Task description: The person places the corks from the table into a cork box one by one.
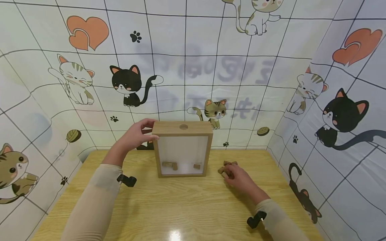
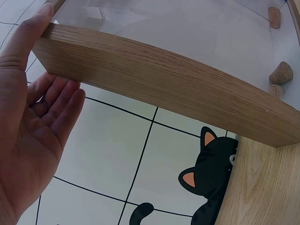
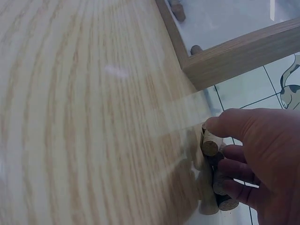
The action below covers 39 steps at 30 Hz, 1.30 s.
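Room: I'm boxed in by a cat-print cloth backdrop (image 1: 193, 67) on three sides, with black grid lines, hearts and cartoon cats all over it.
Worktop: the pale wood-grain worktop (image 1: 181, 207) is shiny enough to catch a glare spot near my edge.
Frame box: the wooden frame box (image 1: 182, 149) stands upright at the back middle, clear pane facing me, with a round hole (image 1: 183, 127) in its top face. A few corks (image 1: 170, 164) already lie on its floor.
Left hand: my left hand (image 1: 137, 134) is on the box's top left corner, fingers straight, thumb along the front edge and the rest behind, so I'm steadying it more than gripping.
Right hand: my right hand (image 1: 238, 177) is down on the worktop to the right of the box, fingers curled round a cork (image 3: 211, 143), with more of the loose cork pile (image 1: 227, 167) bunched under it.
Key relation: the hole sits up and to the left of my right hand, well above the pile. The cork I'm holding lies roughly on its side, while the hole opens straight up. My right hand is the one on the corks, and my left is nearer the hole.
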Each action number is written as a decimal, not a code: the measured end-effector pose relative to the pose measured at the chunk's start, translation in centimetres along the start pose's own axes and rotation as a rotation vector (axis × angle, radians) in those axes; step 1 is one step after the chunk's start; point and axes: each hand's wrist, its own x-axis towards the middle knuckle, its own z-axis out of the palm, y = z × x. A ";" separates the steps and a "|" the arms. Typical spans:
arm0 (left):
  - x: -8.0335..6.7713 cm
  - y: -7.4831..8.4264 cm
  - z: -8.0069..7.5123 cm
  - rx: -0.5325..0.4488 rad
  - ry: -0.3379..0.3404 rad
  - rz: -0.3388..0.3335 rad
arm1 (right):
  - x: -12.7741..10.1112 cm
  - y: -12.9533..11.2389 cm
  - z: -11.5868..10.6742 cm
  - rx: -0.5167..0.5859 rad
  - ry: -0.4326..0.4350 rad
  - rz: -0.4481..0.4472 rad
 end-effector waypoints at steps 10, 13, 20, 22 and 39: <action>-0.1 0.2 0.1 -0.009 -0.001 0.011 | -0.3 -0.5 -0.2 -0.099 -0.027 0.006; -0.1 0.2 0.1 -0.008 0.003 0.011 | -0.2 -0.5 -0.1 -0.131 -0.035 0.006; 0.0 0.1 0.0 -0.013 -0.004 0.014 | -0.1 -0.7 -0.2 -0.161 -0.065 -0.030; 0.1 0.1 0.0 -0.018 -0.006 0.014 | -0.1 -0.9 -0.2 -0.168 -0.067 -0.036; 0.0 0.0 0.2 -0.015 0.006 0.010 | -0.3 -1.1 -0.2 0.066 0.066 0.020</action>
